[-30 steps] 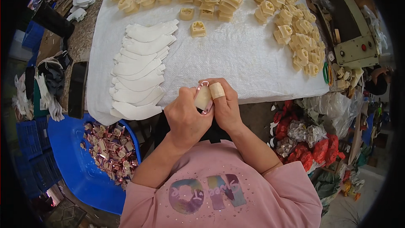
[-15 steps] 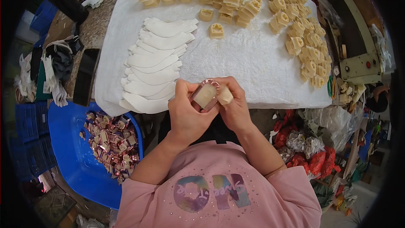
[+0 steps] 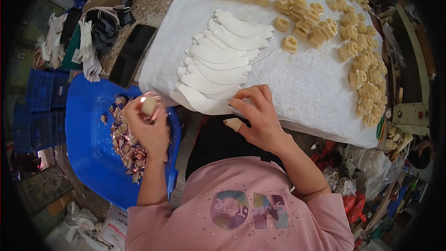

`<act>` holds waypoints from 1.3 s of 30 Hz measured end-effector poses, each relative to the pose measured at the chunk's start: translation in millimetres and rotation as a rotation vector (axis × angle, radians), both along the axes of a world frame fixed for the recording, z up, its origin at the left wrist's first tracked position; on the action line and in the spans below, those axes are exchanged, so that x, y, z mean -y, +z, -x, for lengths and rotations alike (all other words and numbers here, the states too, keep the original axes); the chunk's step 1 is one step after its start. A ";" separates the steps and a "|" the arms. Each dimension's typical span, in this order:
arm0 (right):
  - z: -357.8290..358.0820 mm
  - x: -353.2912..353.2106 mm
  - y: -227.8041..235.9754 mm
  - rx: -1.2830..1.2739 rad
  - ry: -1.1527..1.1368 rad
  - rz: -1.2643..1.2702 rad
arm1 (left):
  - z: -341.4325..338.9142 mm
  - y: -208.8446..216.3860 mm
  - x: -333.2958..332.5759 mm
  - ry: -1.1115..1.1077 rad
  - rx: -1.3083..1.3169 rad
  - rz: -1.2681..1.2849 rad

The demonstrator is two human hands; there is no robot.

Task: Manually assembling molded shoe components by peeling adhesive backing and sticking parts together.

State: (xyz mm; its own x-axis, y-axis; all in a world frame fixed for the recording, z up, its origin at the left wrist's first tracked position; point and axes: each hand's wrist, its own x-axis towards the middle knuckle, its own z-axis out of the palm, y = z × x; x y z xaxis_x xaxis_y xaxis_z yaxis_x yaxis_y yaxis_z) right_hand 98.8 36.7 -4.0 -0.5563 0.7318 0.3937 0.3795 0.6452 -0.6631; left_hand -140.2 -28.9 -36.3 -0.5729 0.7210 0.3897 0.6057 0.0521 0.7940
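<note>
My left hand (image 3: pixel 147 125) is closed on a shiny pink piece with a cream end (image 3: pixel 149 106), held above the near part of a blue tub (image 3: pixel 88 158). In the tub lies a heap of similar shiny pink and cream pieces (image 3: pixel 126 144). At the table's front edge, my right hand (image 3: pixel 262 123) has its fingertips on or just beside the end of the nearest white curved sheet (image 3: pixel 209 104). Its thumb, wearing a cream cover (image 3: pixel 233 124), stands apart from the fingers. More flat white curved sheets (image 3: pixel 218 53) overlap in a row going back.
A white cloth (image 3: pixel 297 83) covers the table. Many hollow cream blocks (image 3: pixel 318 28) stand at its back and right side. Left of the cloth lie a black phone (image 3: pixel 133 55) and gloves (image 3: pixel 87 46). Blue crates (image 3: pixel 44 93) are stacked beyond the tub. Plastic bags (image 3: pixel 367 162) lie at the right.
My hands have parted. The left carried the shiny pink piece leftward over the tub, while the right went to the end of the nearest white sheet. The view has shifted left.
</note>
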 end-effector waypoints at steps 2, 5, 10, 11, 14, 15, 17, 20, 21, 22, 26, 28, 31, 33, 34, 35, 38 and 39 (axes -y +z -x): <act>8.2 1.0 -4.8 0.099 0.015 -0.106 | 34.0 -15.9 20.8 0.203 -0.095 0.180; 22.1 1.7 -3.1 0.176 0.035 -0.155 | 52.9 -22.0 41.0 0.393 -0.324 0.343; 31.5 -4.5 -11.2 0.238 0.005 -0.307 | 26.3 -3.2 20.4 0.188 -0.340 0.184; 29.6 -9.0 -15.8 0.242 0.004 -0.329 | 16.3 0.2 12.3 0.184 -0.336 0.183; 29.1 -16.7 -7.9 0.149 -0.032 -0.118 | -10.7 18.2 -3.1 -0.103 -0.235 0.005; 29.6 -19.2 -6.8 0.151 -0.037 -0.118 | -20.3 22.4 -7.5 -0.273 -0.245 -0.112; 31.5 -24.0 -5.7 0.111 -0.033 0.010 | -41.2 26.9 -17.8 -0.447 -0.250 -0.229; 27.4 -31.5 -2.1 0.106 -0.012 -0.003 | -60.5 27.2 -28.8 -0.670 -0.360 -0.251; 25.6 -31.1 2.9 0.104 -0.013 -0.003 | -61.9 20.3 -29.3 -0.590 -0.431 -0.159; 23.0 -29.7 11.0 -0.214 -0.126 0.309 | -62.2 16.9 -29.5 -0.507 -0.501 -0.067; -7.2 -32.2 33.6 -0.723 -0.338 0.297 | -64.9 18.7 -29.9 -0.558 -0.432 -0.066; -22.9 -34.1 25.8 -0.522 -0.341 0.092 | -72.0 29.7 -33.1 -0.560 -0.417 -0.073; -36.0 -34.3 23.3 -0.067 -0.244 -0.366 | -93.1 45.4 -36.9 -0.694 -0.057 -0.050; -32.7 -22.4 28.4 0.013 -0.147 -0.391 | -106.2 48.9 -40.4 -0.814 0.287 -0.010; -33.6 -21.6 32.3 0.023 -0.166 -0.396 | -113.2 49.1 -43.7 -0.807 0.591 0.064; -35.7 -21.6 35.9 0.029 -0.121 -0.314 | -120.1 48.0 -47.8 -0.790 0.893 0.145; -64.2 -36.8 27.4 -0.094 -0.157 -0.070 | -126.2 43.2 -56.0 -0.781 1.222 0.244; -75.8 -46.9 21.5 -0.232 -0.217 0.092 | -126.5 43.6 -57.2 -0.782 1.248 0.245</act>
State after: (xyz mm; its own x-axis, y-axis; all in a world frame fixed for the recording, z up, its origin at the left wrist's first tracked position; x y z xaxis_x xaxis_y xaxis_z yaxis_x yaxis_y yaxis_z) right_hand 174.6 83.5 17.5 -0.2868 0.8617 0.4186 0.3334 0.4994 -0.7996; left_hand -13.7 28.3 7.2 0.1145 0.9686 -0.2208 -0.5028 0.2482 0.8280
